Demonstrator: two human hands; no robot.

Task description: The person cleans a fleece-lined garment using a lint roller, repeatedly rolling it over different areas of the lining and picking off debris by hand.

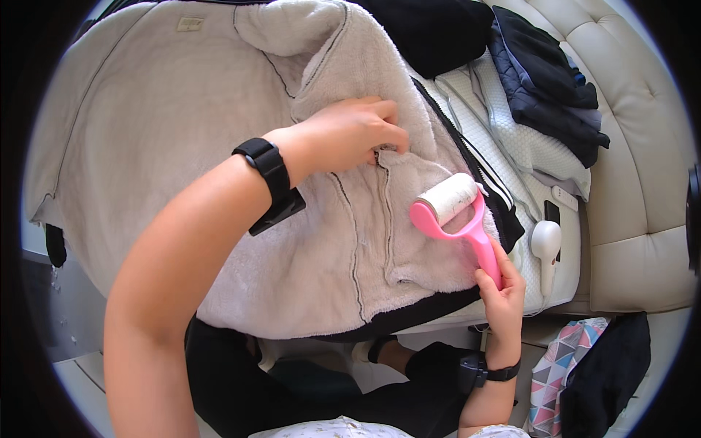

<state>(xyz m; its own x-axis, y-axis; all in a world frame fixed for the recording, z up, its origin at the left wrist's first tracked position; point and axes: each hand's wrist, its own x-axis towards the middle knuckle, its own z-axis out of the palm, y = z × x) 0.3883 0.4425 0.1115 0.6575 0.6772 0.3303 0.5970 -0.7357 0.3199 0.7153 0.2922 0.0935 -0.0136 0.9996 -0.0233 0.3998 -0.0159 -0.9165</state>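
A jacket (pixel 190 109) lies spread with its cream fleece lining facing up, dark seams running across it. My left hand (pixel 358 130) reaches over the lining, its curled fingers closed on the fleece beside a seam; the fingertips are partly hidden. In my right hand (pixel 502 292) is the pink handle of a lint roller (pixel 451 198). Its white sheet roll, specked with dark lint, rests on or just over the lining near the black zipper edge (pixel 467 150).
Folded dark clothes (pixel 544 87) lie at the back right, against a beige tufted sofa (pixel 635 146). A white handheld device (pixel 546 244) and a black phone-like item (pixel 553 212) are right of the jacket. A triangle-patterned cloth (pixel 558 372) and black fabric (pixel 610 372) sit lower right.
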